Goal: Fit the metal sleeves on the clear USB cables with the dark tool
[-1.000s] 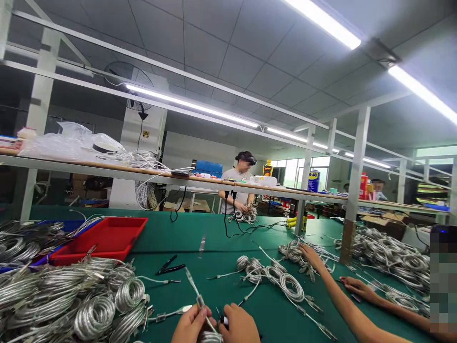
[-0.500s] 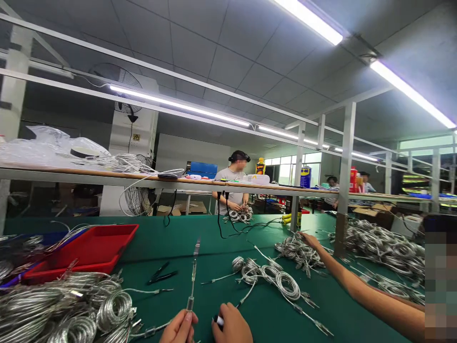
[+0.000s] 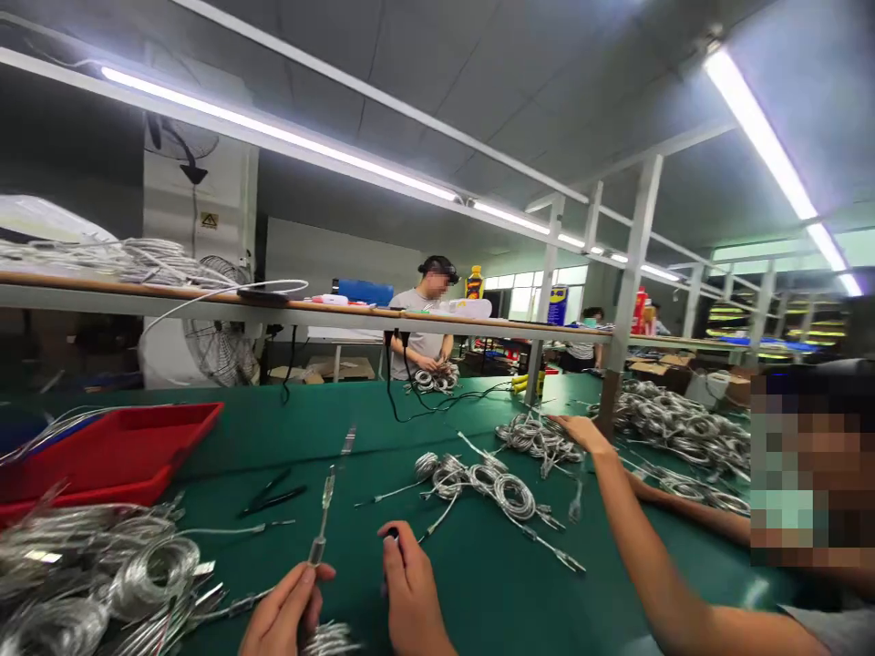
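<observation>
My left hand [image 3: 283,612] is closed around a silver cable [image 3: 318,549] just below its clear sleeve. The cable's end points up and away, with a clear connector piece and a blurred tip. My right hand [image 3: 414,583] is a little to the right, closed on a small pen-like object [image 3: 392,534]. Only its dark end shows between thumb and forefinger; the rest is hidden. Below my left hand, more silver wire ends [image 3: 332,640] show at the bottom edge. Black tweezers-like tools [image 3: 273,497] lie on the green table [image 3: 328,410] beyond my left hand.
Coiled silver cables [image 3: 154,574] are heaped at left beside a red tray [image 3: 137,451]. More coils [image 3: 512,497] lie ahead. At right, a co-worker's arm [image 3: 629,510] reaches toward another cable pile [image 3: 540,437]. A shelf [image 3: 328,314] with uprights spans the table's back.
The view has swung right and the scene has shifted left. My right hand has turned more upright, showing the dark end of what it holds. My left hand still grips the cable.
</observation>
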`<state>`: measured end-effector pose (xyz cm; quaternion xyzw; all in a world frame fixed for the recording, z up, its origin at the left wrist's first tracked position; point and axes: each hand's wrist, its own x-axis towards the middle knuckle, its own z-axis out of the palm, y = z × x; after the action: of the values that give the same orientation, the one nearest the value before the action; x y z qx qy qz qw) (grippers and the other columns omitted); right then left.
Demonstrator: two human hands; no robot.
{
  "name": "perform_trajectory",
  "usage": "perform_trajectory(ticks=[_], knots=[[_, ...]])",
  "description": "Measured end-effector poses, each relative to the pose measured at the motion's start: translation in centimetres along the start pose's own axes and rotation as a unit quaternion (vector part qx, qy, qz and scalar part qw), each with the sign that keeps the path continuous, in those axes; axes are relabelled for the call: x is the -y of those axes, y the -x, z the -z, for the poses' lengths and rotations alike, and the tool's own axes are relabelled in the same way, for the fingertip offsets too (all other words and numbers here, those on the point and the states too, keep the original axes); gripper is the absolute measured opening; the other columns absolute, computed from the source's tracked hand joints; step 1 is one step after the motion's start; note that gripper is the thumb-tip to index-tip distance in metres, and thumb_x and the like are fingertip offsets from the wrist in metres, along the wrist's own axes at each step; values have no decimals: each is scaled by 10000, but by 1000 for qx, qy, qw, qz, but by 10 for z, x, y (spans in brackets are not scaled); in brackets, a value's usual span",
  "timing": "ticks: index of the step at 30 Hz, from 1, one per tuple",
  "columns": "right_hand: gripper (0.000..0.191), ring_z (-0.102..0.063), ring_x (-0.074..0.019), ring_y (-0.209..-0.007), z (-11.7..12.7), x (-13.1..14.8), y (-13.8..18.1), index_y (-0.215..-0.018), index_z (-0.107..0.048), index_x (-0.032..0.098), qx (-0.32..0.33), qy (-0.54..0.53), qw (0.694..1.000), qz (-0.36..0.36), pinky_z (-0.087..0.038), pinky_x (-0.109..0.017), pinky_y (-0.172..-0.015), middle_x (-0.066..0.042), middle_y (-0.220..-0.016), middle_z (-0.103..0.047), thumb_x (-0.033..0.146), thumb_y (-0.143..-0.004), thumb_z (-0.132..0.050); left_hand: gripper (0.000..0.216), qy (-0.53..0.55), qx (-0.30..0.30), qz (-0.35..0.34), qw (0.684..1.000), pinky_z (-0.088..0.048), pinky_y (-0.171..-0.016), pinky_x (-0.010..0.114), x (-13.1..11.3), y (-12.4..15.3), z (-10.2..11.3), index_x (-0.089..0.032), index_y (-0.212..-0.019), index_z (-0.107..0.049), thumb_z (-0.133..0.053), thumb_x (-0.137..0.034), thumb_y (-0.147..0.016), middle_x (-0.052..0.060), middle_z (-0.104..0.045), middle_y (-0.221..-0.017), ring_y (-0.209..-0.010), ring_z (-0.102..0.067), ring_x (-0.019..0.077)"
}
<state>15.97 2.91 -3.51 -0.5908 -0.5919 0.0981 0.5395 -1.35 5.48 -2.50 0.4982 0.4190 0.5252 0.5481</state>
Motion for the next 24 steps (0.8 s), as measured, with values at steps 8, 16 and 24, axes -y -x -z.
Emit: perform_trajectory(ticks=[8, 16, 24], knots=[[571, -470, -182, -623, -4, 4, 1, -1060, -620, 221, 71, -142, 986, -41, -387, -261, -550, 27, -685, -467, 726, -1010, -358, 615, -58, -18, -50, 997, -400, -610, 294, 1, 5, -4, -188, -791, -725, -593, -789, -793, -12, -534, -584, -607, -502, 191], [446, -443, -167, -587, 4, 16, 3, -1085, -601, 210, 135, -190, 971, -43, -362, -262, -536, 36, -669, -479, 633, -989, -498, 537, -100, 25, -58, 993, -313, -570, 277, -5, 13, -8, -194, -758, -661, -517, -692, -897, -23, -502, -565, -573, -458, 175], [556, -436, -129, -507, 6, 25, 4, -1210, -611, 197, 226, -288, 926, -91, -343, -233, -481, 48, -629, -529, 671, -919, -592, 531, -132, 89, -79, 984, -306, -576, 283, -12, 27, -15, -225, -611, -498, -516, -659, -916, -18, -487, -581, -586, -439, 175]])
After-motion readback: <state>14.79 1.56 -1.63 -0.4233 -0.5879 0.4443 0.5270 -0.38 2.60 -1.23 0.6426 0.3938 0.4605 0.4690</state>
